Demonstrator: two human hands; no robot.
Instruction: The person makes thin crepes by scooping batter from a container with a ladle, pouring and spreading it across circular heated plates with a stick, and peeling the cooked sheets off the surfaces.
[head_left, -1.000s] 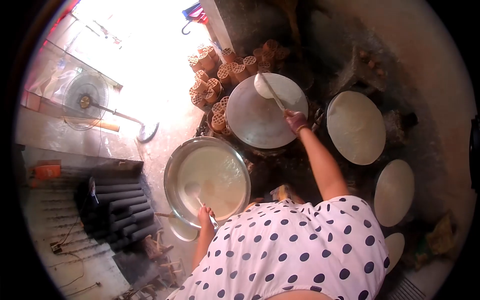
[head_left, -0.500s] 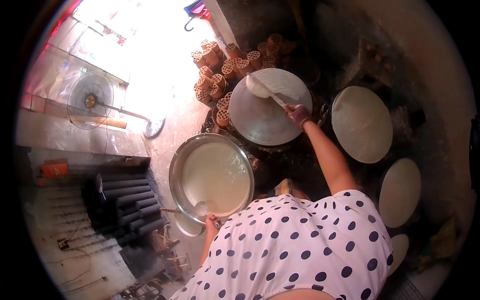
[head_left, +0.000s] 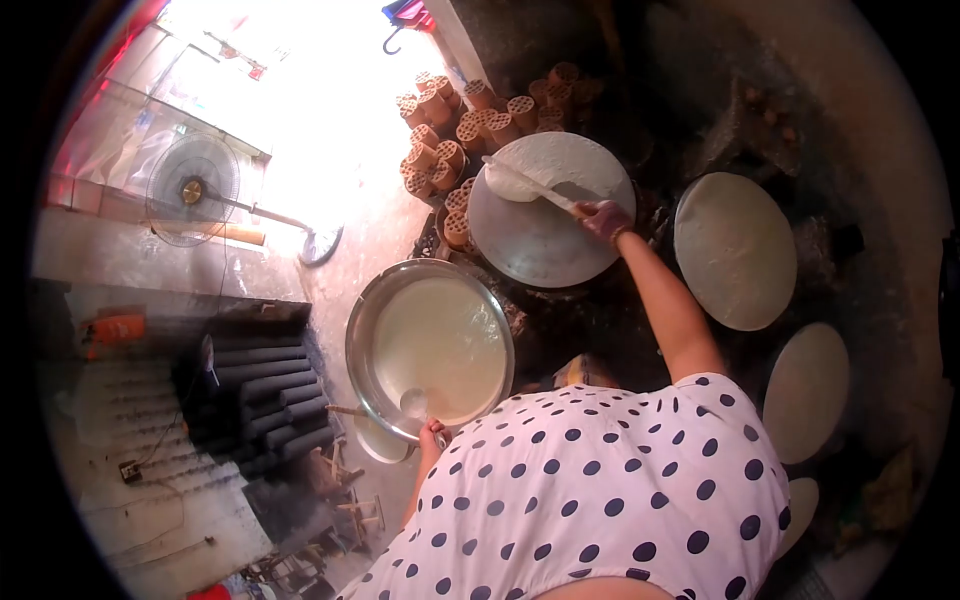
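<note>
My right hand [head_left: 604, 221], in a purplish glove, is closed around the end of a long flat spreader [head_left: 540, 189]. The spreader lies across the large round griddle [head_left: 530, 250], where white batter [head_left: 565, 158] coats the far part and the near part is bare grey. Down by my body, my left hand [head_left: 432, 436] grips the handle of a ladle [head_left: 414, 402]. The ladle's bowl rests at the near edge of the batter in a wide metal basin [head_left: 356, 345]. A pale round lid or dish [head_left: 383, 442], partly hidden, lies beneath the basin's near side.
Perforated clay-coloured briquettes [head_left: 435, 105] are piled beyond the griddle. Several round pale sheets or discs, one of them large [head_left: 735, 250], stand along the right. At left are a standing fan [head_left: 192, 190] and stacked dark cylinders [head_left: 265, 385]. A hooked umbrella [head_left: 405, 15] hangs at top.
On the griddle, the spreader has swung slightly, and the batter under it has spread toward the left rim. My left hand and the ladle have barely moved. The whole view has shifted slightly.
</note>
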